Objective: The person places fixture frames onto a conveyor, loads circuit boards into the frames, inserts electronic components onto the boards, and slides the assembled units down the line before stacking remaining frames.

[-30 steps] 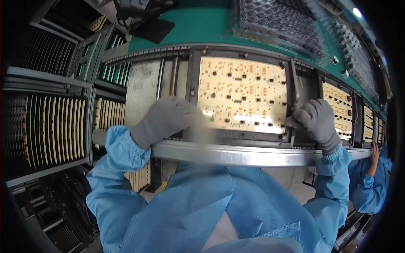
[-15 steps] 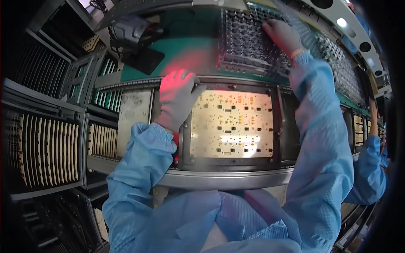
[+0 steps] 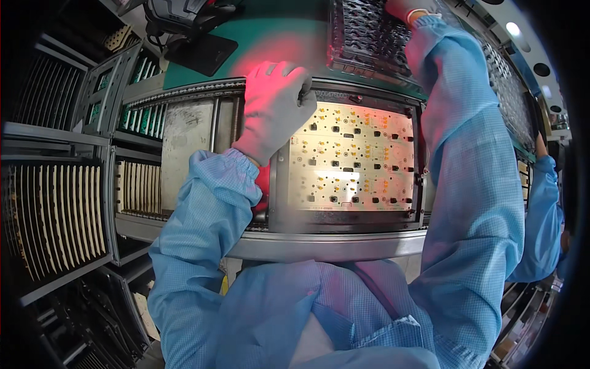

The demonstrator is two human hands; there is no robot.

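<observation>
My left hand [image 3: 276, 107], in a grey glove lit red, is at the far left corner of a dark carrier frame [image 3: 356, 222]. Its fingers curl in; what they hold, if anything, is hidden. A pale circuit board panel [image 3: 350, 157] lies flat in the frame, with rows of small black and gold parts. Up at the picture's top edge, my right hand [image 3: 407, 7] reaches over a clear plastic tray [image 3: 362, 46] of many pockets. Most of that hand is cut off, so its fingers cannot be made out.
At left stand racks [image 3: 58, 212] of upright pale boards. A dark scanner-like device [image 3: 178, 15] and a flat black pad [image 3: 203, 54] lie on the green mat [image 3: 276, 43]. A metal rail [image 3: 326, 247] runs along the near side. Another person's sleeve [image 3: 541, 215] shows at right.
The view has shifted, so the far tray and mat sit higher in the picture. My right hand is now mostly beyond the top edge. My left hand stays by the frame's far left corner.
</observation>
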